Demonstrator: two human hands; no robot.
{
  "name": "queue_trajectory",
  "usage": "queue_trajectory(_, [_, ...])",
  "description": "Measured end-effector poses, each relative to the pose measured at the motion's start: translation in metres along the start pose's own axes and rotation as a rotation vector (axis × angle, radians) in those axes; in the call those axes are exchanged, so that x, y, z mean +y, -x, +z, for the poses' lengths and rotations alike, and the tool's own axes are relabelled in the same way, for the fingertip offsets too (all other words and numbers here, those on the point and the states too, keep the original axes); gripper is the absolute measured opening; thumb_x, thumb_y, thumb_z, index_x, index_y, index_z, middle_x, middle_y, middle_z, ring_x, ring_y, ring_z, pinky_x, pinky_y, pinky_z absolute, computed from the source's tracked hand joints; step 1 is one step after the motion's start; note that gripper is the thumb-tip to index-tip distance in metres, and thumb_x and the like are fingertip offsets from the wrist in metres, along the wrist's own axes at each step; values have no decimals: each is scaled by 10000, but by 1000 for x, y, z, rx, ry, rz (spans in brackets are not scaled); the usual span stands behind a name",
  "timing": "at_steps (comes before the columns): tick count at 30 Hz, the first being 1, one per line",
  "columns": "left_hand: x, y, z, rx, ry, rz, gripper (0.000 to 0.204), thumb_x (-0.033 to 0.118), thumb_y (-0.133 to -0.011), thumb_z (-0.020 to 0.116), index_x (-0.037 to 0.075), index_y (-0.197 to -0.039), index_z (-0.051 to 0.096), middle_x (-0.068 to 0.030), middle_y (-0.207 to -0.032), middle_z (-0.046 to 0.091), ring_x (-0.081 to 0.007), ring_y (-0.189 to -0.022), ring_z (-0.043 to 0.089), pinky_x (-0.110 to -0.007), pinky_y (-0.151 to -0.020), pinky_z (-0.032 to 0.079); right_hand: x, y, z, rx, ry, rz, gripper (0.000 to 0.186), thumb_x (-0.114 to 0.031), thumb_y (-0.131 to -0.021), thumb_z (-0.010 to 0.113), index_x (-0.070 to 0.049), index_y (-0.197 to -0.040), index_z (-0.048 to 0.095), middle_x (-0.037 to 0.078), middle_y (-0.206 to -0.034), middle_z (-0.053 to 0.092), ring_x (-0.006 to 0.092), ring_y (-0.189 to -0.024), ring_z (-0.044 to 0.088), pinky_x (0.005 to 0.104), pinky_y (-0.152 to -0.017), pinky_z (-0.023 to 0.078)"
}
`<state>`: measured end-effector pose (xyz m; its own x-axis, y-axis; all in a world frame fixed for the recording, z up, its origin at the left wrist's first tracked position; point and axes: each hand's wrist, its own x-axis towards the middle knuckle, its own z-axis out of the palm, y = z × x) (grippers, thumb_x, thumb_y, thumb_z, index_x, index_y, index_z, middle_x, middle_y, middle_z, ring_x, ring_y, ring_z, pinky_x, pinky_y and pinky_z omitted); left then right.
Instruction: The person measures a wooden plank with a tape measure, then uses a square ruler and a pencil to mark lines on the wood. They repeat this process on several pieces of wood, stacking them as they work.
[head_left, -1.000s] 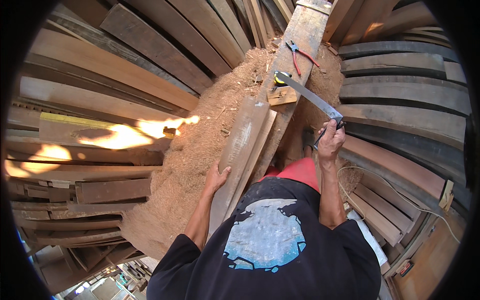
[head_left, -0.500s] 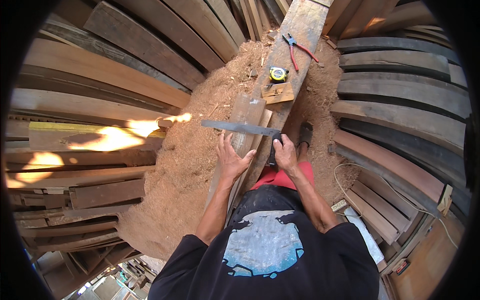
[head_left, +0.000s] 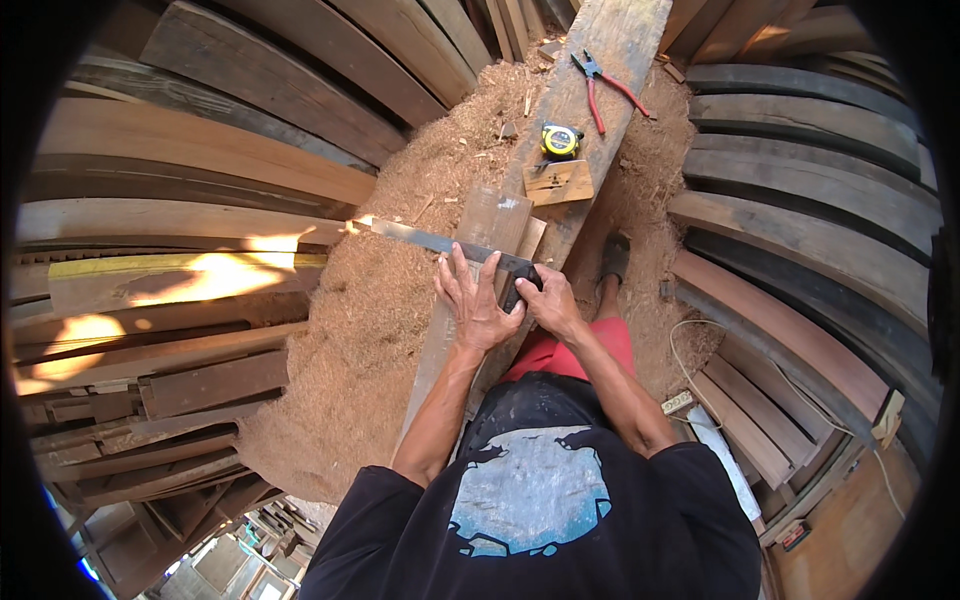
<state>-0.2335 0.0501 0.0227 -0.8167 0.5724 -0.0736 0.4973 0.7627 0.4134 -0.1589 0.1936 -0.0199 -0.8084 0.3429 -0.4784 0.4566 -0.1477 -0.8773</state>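
Note:
A try square with a flat grey blade and a black handle lies across a wooden board. My right hand grips the black handle at the board's right side. Spread fingers of my left hand rest over the board, their tips at the blade, and the thumb reaches close to the handle. The blade's far end sticks out to the left, past the board. A second, narrower piece shows along the board's right edge. Part of the handle is hidden by my hands.
On the bench plank ahead lie red-handled pliers, a yellow tape measure and a small wood block. Sawdust covers the ground. Stacked boards line the left, more boards the right. A pale cable lies at right.
The try square has slid left along with my right hand and tilted, its left end now farther up. My left hand has moved right and up, onto the blade.

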Motion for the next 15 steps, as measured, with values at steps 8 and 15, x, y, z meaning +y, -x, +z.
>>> queue_trajectory(8, [-7,0,11,140,-9,86,789,399,-778,817,333,-1521,560,-388,-1696,207,-648,-1523,192,-773,-1183,163,4,-1,13,58,-199,34,244,-189,-944,709,31,-1049,723,70,-829,700,143,-777,629,356,-728,535])
queue_trajectory(15, [-2,0,12,101,-54,25,857,408,-740,831,411,-1553,559,-365,-1710,212,-611,-1545,198,-762,-1185,180,-13,-1,10,131,-99,19,153,-130,-957,734,20,-963,702,-27,-799,620,68,-733,533,290,-640,475])
